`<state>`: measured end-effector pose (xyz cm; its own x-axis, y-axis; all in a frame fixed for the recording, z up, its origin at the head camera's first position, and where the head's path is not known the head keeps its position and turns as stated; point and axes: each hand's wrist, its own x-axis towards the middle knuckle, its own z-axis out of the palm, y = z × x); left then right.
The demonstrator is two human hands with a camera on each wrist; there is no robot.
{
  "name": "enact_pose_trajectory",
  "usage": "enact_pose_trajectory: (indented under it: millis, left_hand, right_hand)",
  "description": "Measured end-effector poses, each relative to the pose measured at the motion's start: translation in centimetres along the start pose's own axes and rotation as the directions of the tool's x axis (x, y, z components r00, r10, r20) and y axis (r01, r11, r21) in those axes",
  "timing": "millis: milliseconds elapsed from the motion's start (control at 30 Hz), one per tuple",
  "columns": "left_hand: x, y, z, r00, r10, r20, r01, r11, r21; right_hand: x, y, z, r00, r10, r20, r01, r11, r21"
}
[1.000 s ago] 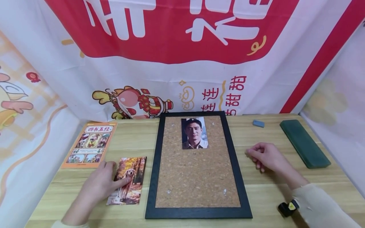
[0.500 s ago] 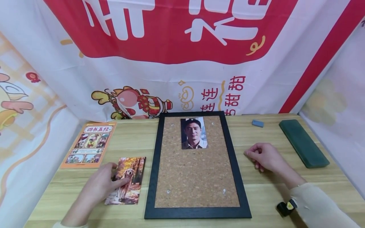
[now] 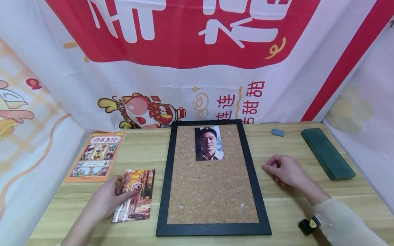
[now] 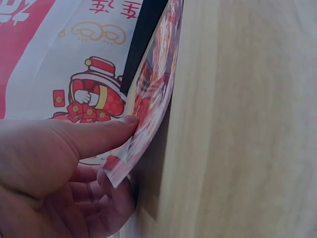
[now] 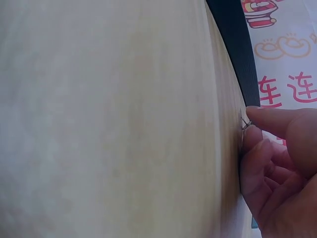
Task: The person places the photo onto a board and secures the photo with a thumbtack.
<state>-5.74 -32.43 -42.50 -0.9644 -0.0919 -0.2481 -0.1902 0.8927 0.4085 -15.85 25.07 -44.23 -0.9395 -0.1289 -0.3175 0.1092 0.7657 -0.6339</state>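
Observation:
My left hand (image 3: 104, 200) pinches a photo of a golden retriever (image 3: 143, 194) by its left side, thumb on the picture and fingers beneath. In the left wrist view the photo (image 4: 153, 94) bends up from the wood at the held edge. To its right lies a cork board (image 3: 212, 191) in a black frame, bearing a portrait photo (image 3: 210, 145) pinned near its top. Beyond the board's right edge, my right hand (image 3: 284, 171) is low over the table, thumb and forefinger together. A small, thin push pin (image 5: 245, 123) shows between those fingertips in the right wrist view.
Several clear push pins (image 3: 181, 207) stand in the cork. An orange booklet (image 3: 95, 157) lies at the back left. A blue eraser (image 3: 278, 132) and a dark green case (image 3: 327, 153) are at the back right. Printed cloth (image 3: 184, 78) closes off the back and sides.
My left hand has drawn the dog photo slightly left, and its held edge has come up off the table. The right hand stays nearly where it was.

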Motion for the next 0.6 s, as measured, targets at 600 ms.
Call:
enact_pose_trajectory:
  millis: [600]
  left_hand:
    - [-0.3, -1.9, -0.3, 0.999, 0.051, -0.011, -0.051, 0.946, -0.319]
  right_hand:
    - [-0.2, -0.5, -0.5, 1.0, 0.007, 0.02, -0.006, 0.999, -0.048]
